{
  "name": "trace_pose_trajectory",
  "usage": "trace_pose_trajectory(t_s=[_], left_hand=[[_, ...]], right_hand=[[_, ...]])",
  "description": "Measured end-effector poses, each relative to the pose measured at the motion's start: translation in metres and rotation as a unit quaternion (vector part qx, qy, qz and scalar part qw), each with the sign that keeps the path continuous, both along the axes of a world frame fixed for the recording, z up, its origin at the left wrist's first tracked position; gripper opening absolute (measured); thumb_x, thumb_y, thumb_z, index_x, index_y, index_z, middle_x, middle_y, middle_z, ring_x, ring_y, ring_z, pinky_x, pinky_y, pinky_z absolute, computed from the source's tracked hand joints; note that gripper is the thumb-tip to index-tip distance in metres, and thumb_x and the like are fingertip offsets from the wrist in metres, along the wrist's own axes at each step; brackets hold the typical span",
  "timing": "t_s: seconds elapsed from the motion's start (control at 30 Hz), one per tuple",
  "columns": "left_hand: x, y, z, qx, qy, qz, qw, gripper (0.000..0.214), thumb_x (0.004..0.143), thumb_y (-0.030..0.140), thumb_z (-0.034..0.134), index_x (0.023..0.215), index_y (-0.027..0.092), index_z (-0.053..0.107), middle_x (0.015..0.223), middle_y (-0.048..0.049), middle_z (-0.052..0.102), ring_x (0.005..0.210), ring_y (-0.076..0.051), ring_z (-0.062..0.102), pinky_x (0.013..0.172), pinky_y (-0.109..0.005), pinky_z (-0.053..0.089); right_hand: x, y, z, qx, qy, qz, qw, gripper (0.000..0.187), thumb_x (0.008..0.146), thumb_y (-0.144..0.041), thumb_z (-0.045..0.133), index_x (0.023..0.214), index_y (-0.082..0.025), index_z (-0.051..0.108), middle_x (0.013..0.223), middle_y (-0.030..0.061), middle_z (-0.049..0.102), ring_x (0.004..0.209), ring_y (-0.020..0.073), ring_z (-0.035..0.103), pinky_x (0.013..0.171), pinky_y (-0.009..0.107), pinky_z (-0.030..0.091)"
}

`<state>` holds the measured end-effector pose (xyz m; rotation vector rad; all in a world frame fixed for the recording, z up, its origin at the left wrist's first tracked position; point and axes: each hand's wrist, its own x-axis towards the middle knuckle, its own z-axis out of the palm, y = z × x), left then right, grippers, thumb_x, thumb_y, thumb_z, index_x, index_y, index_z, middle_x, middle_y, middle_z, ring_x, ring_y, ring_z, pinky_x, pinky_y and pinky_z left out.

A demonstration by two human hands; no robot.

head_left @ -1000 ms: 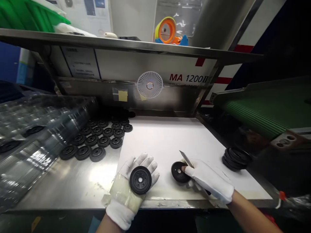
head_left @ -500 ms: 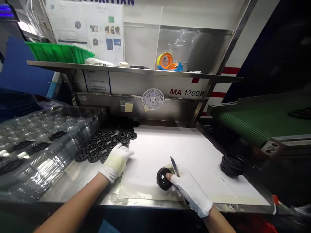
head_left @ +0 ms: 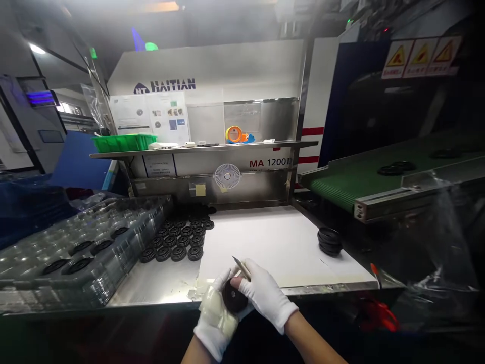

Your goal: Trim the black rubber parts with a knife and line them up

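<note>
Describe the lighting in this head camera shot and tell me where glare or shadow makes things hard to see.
In the head view, glare streaks across the clear moulded plastic tray, the dim foreground leaves the black round ribbed disc low in contrast against the white-gloved left hand and white-gloved right hand, and the lower right corner falls into deep shadow.

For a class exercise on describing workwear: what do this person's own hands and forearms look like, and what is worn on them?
The left hand and right hand wear white fabric gloves. The left glove is wrapped in clear, yellowish tape; no tape shows on the right one. The left forearm and right forearm are bare, with no sleeves in view.
</note>
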<state>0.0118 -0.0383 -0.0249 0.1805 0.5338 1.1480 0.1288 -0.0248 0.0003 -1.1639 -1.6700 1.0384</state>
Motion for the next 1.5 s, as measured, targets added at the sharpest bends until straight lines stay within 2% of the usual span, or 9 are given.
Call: trace_pose_trajectory(t_s=[0.2, 0.3, 0.43, 0.63, 0.77, 0.87, 1.1, 1.33, 1.5], left_hand=[[-0.026, 0.037, 0.007, -0.056, -0.053, 0.044, 0.996, 0.031, 0.074, 0.024, 0.067, 0.104, 0.022, 0.058, 0.093, -0.0057, 0.064, 0.081, -0.021, 0.064, 0.069, -0.036, 0.052], [-0.028, 0.057, 0.012, -0.041, -0.043, 0.090, 0.994, 0.030, 0.072, 0.013, 0.067, 0.101, 0.018, 0.060, 0.084, -0.0046, 0.061, 0.077, -0.018, 0.062, 0.071, -0.035, 0.052], [-0.019, 0.070, 0.017, -0.018, -0.018, 0.131, 0.991, 0.030, 0.071, 0.005, 0.061, 0.100, 0.012, 0.061, 0.082, -0.0063, 0.060, 0.077, -0.018, 0.061, 0.077, -0.039, 0.052], [-0.007, 0.073, 0.011, -0.018, 0.026, 0.137, 0.990, 0.018, 0.075, 0.019, 0.063, 0.092, 0.013, 0.065, 0.073, -0.0035, 0.057, 0.066, -0.015, 0.057, 0.064, -0.030, 0.052], [-0.005, 0.073, 0.008, 0.027, 0.056, 0.171, 0.983, 0.020, 0.076, 0.019, 0.063, 0.095, 0.014, 0.066, 0.074, -0.0030, 0.058, 0.069, -0.015, 0.058, 0.068, -0.030, 0.052], [-0.004, 0.075, 0.006, 0.012, 0.046, 0.180, 0.983, 0.015, 0.074, 0.017, 0.064, 0.089, 0.015, 0.066, 0.070, -0.0014, 0.056, 0.066, -0.015, 0.058, 0.066, -0.029, 0.051], [-0.004, 0.080, -0.001, -0.024, 0.003, 0.138, 0.990, 0.011, 0.074, 0.018, 0.065, 0.085, 0.015, 0.064, 0.068, -0.0001, 0.054, 0.064, -0.014, 0.056, 0.061, -0.029, 0.050], [-0.004, 0.082, 0.000, -0.042, 0.032, 0.132, 0.990, 0.013, 0.074, 0.016, 0.064, 0.087, 0.012, 0.064, 0.069, -0.0016, 0.055, 0.066, -0.014, 0.056, 0.063, -0.029, 0.050], [0.000, 0.081, 0.004, -0.047, 0.021, 0.115, 0.992, 0.011, 0.075, 0.016, 0.063, 0.085, 0.012, 0.064, 0.068, -0.0009, 0.055, 0.065, -0.014, 0.055, 0.062, -0.029, 0.050]], right_hand=[[0.016, 0.008, 0.001, 0.095, -0.042, -0.152, 0.983, 0.022, 0.091, -0.035, 0.043, 0.086, -0.020, 0.059, 0.080, 0.0028, 0.063, 0.073, 0.0159, 0.058, 0.071, 0.027, 0.045], [0.025, 0.014, -0.007, 0.088, -0.091, -0.104, 0.987, 0.017, 0.086, -0.023, 0.048, 0.087, -0.022, 0.065, 0.083, 0.0010, 0.064, 0.078, 0.0158, 0.058, 0.072, 0.025, 0.044], [0.021, 0.015, -0.013, 0.073, -0.159, -0.087, 0.981, 0.029, 0.089, -0.020, 0.042, 0.110, -0.029, 0.059, 0.087, -0.0018, 0.065, 0.077, 0.0139, 0.059, 0.068, 0.023, 0.042], [0.005, 0.026, -0.019, 0.114, -0.332, -0.114, 0.929, 0.019, 0.095, -0.030, 0.041, 0.080, -0.024, 0.052, 0.072, -0.0036, 0.060, 0.063, 0.0128, 0.053, 0.057, 0.025, 0.028], [-0.002, 0.031, -0.027, 0.111, -0.346, -0.113, 0.925, 0.019, 0.096, -0.030, 0.041, 0.080, -0.024, 0.049, 0.070, -0.0051, 0.059, 0.061, 0.0118, 0.052, 0.056, 0.025, 0.025], [-0.004, 0.030, -0.033, 0.102, -0.355, -0.121, 0.921, 0.018, 0.096, -0.030, 0.040, 0.082, -0.025, 0.049, 0.072, -0.0051, 0.060, 0.063, 0.0122, 0.053, 0.057, 0.026, 0.024], [-0.001, 0.024, -0.043, 0.070, -0.365, -0.135, 0.919, 0.021, 0.097, -0.032, 0.037, 0.082, -0.024, 0.050, 0.070, -0.0042, 0.060, 0.063, 0.0129, 0.054, 0.057, 0.027, 0.023], [0.007, 0.020, -0.033, 0.057, -0.323, -0.034, 0.944, 0.019, 0.095, -0.029, 0.041, 0.081, -0.024, 0.052, 0.072, -0.0052, 0.061, 0.064, 0.0112, 0.054, 0.057, 0.024, 0.026], [0.010, 0.028, -0.030, 0.067, -0.359, -0.100, 0.926, 0.021, 0.096, -0.031, 0.040, 0.080, -0.023, 0.051, 0.069, -0.0041, 0.060, 0.061, 0.0119, 0.052, 0.056, 0.026, 0.025]])
